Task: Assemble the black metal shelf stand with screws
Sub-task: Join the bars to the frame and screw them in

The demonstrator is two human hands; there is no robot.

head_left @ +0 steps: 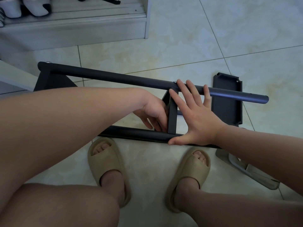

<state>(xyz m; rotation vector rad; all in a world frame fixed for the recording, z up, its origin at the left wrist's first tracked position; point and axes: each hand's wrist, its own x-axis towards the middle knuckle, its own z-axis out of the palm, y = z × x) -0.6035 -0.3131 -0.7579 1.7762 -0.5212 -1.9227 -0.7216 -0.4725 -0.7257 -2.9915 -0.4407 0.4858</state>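
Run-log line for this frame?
stand: lying on floor | left hand: against middle shelf panel, grip unclear | right hand: open, spanning far tube and near tube | spare panel: loose on floor

Shelf stand tubes (114,77): matt black metal, smooth. Floor (213,38): glossy pale tile. Slippers (106,163): matt beige foam-like plastic.

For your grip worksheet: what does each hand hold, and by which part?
Right hand grips nothing: spread, fingertips on far pole, thumb on near pole. Left hand touches middle panel; grip unclear.
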